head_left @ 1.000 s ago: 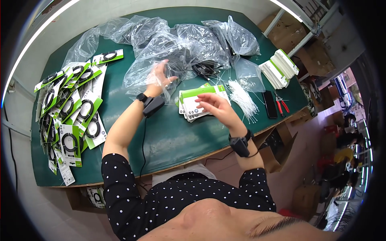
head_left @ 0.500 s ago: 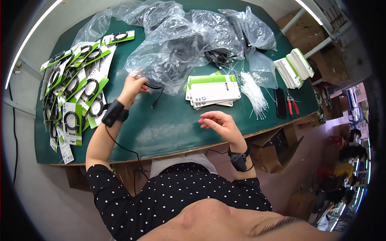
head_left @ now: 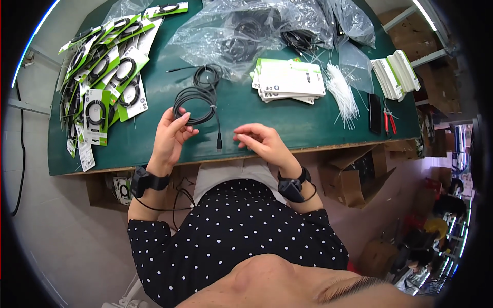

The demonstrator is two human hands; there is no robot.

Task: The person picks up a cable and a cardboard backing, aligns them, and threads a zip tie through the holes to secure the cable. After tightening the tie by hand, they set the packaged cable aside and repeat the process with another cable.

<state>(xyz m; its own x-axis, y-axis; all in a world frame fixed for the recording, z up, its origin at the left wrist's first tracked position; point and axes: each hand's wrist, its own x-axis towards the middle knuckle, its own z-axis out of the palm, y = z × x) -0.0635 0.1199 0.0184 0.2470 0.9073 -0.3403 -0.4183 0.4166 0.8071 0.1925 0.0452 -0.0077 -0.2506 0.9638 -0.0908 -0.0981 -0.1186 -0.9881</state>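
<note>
A coiled black cable (head_left: 196,95) hangs from my left hand (head_left: 172,132), whose thumb and fingers are closed on the near left side of its loop. One plug end dangles at the right of the coil, close to the table's front edge; the other end points off to the far left. To the right of that dangling plug, my right hand (head_left: 262,143) is held empty, its fingers loosely bent and apart from the cable. A stack of white and green cards (head_left: 290,79) lies beyond my right hand.
Carded cables (head_left: 97,110) are heaped at the left of the green table (head_left: 169,146). Clear plastic bags (head_left: 246,36) of cables cover the back. At right are white zip ties (head_left: 341,97), a phone (head_left: 375,113), red-handled pliers (head_left: 390,122) and more cards (head_left: 395,74).
My left hand has come from the plastic bags toward me, bringing the coiled cable out over the table. My right hand has shifted slightly left and nearer. The view has tilted down.
</note>
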